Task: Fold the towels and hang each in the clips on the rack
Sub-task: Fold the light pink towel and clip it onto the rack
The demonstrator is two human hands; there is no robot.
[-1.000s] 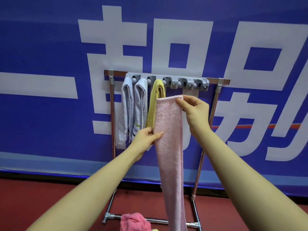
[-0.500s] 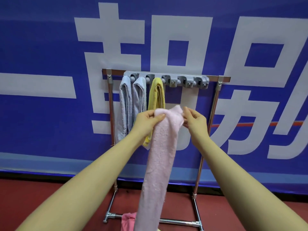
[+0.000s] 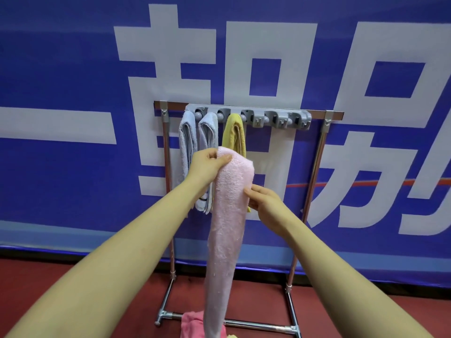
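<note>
I hold the pale pink towel as a long narrow strip in the middle of the frame, in front of the rack. My left hand pinches its top fold between thumb and fingers, so the whole length hangs straight down and stays folded under its own weight. My right hand sits lower on the right edge of the strip, thumb in front and fingers curled behind, gripping it there; I judge this steadies the layers and keeps the edges together before the top goes up to a clip.

The clip bar runs across the top of the rack, just above centre. Its three left clips are taken: two grey towels and a yellow towel hang from them, each doubled over. The clips to the right of the yellow one look free, so I judge the next free clip is where the pink fold belongs, still well above my left hand.

At the bottom centre a darker pink cloth lies by the rack's base bar, probably waiting its turn. The towel's lower end runs out of the frame.
</note>
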